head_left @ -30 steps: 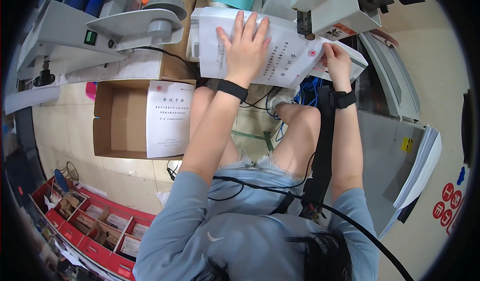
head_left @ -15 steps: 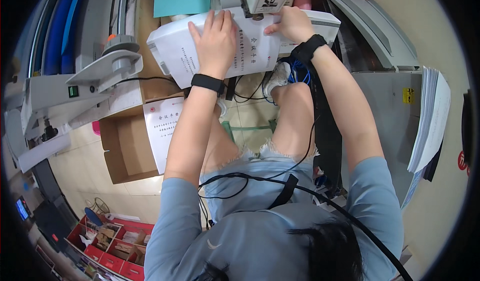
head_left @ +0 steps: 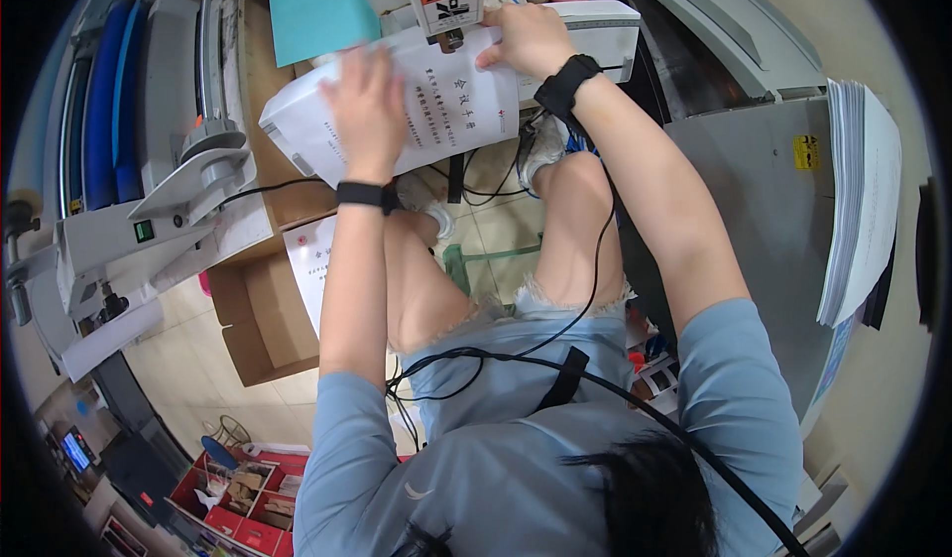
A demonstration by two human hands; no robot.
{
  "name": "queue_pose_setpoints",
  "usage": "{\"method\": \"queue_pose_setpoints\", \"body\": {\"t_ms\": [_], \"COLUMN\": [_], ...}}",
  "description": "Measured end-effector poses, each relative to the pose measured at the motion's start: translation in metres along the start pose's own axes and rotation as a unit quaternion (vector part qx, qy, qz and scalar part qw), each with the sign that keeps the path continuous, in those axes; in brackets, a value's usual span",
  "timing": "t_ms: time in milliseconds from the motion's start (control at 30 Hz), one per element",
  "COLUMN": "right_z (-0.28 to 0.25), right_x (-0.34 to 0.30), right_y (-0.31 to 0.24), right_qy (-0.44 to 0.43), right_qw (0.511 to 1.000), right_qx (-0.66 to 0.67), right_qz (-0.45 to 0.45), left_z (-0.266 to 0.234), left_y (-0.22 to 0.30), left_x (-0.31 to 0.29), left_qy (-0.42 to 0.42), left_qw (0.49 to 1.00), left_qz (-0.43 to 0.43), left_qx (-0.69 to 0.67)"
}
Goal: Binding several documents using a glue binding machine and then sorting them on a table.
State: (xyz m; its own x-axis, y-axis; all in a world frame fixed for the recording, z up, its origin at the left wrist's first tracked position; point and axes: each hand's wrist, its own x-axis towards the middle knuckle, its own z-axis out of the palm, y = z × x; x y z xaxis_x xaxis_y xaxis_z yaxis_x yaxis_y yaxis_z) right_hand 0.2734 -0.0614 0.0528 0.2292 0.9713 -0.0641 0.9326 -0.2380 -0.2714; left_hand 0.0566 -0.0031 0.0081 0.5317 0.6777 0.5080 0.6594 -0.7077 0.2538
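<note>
A white printed booklet (head_left: 436, 101) lies over the sloped white bed of a stapling machine (head_left: 585, 36), under its head (head_left: 448, 1) with an orange warning label. My left hand (head_left: 367, 116) is over the booklet's left part, fingers stretched out and smeared by motion; whether it touches the paper I cannot tell. On the other side of the head, my right hand (head_left: 531, 41) grips the booklet's upper right edge, the thumb on the paper and the fingertips partly hidden at the far edge.
An open cardboard box (head_left: 268, 319) stands low at left, with another printed booklet (head_left: 312, 259) beside it. A roller machine (head_left: 124, 160) fills the far left. A paper stack (head_left: 861, 200) rests at right by a grey cabinet (head_left: 754, 200). Black cables (head_left: 516, 359) cross my lap.
My left hand has shifted left and lifted or slid across the booklet, blurring. My right hand stays at the booklet's edge. The whole view has shifted, moving the machine leftward in the picture.
</note>
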Motion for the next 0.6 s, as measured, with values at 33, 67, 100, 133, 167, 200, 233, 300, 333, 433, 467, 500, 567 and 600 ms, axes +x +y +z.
{"method": "queue_pose_setpoints", "body": {"t_ms": [33,67,100,133,167,200,233,300,333,433,467,500,567,600], "right_z": [-0.001,-0.001,0.002,0.009,0.010,0.012,0.015,0.019,0.017,0.032,0.036,0.037,0.036,0.033], "right_x": [-0.001,-0.001,0.000,0.003,0.002,0.000,-0.006,-0.016,-0.022,-0.026,-0.027,-0.030,-0.035,-0.038], "right_y": [0.001,0.003,0.007,0.010,0.010,0.008,0.006,0.001,0.001,0.018,0.024,0.030,0.044,0.051], "right_qy": [-0.004,-0.004,0.012,0.025,0.035,0.030,0.067,0.142,0.130,0.239,0.240,0.241,0.234,0.226], "right_qw": [1.000,1.000,1.000,0.999,0.999,0.999,0.997,0.983,0.981,0.956,0.959,0.962,0.967,0.970], "right_qx": [0.001,0.007,0.012,0.016,0.021,0.012,-0.024,-0.100,-0.131,-0.132,-0.105,-0.080,-0.049,-0.043], "right_qz": [0.005,0.000,-0.009,-0.017,-0.027,-0.016,-0.027,-0.054,-0.061,-0.106,-0.104,-0.101,-0.091,-0.084], "left_z": [-0.008,-0.016,-0.017,-0.018,-0.022,-0.025,-0.026,-0.022,-0.019,-0.010,-0.005,-0.002,0.003,0.005], "left_y": [-0.011,-0.027,-0.042,-0.052,-0.052,-0.050,-0.048,-0.046,-0.043,-0.025,-0.017,-0.002,0.028,0.033], "left_x": [-0.007,-0.015,-0.025,-0.033,-0.034,-0.033,-0.031,-0.028,-0.028,-0.019,-0.018,-0.015,-0.010,-0.009], "left_qy": [0.046,0.094,0.131,0.145,0.144,0.143,0.141,0.151,0.143,0.107,0.091,0.083,0.069,0.061], "left_qw": [0.998,0.992,0.980,0.972,0.968,0.963,0.956,0.947,0.947,0.948,0.946,0.936,0.912,0.911], "left_qz": [-0.038,-0.074,-0.126,-0.173,-0.201,-0.228,-0.255,-0.269,-0.276,-0.259,-0.249,-0.254,-0.264,-0.267], "left_qx": [0.021,0.042,0.076,0.071,0.043,0.013,-0.016,-0.089,-0.086,-0.153,-0.188,-0.229,-0.307,-0.310]}}
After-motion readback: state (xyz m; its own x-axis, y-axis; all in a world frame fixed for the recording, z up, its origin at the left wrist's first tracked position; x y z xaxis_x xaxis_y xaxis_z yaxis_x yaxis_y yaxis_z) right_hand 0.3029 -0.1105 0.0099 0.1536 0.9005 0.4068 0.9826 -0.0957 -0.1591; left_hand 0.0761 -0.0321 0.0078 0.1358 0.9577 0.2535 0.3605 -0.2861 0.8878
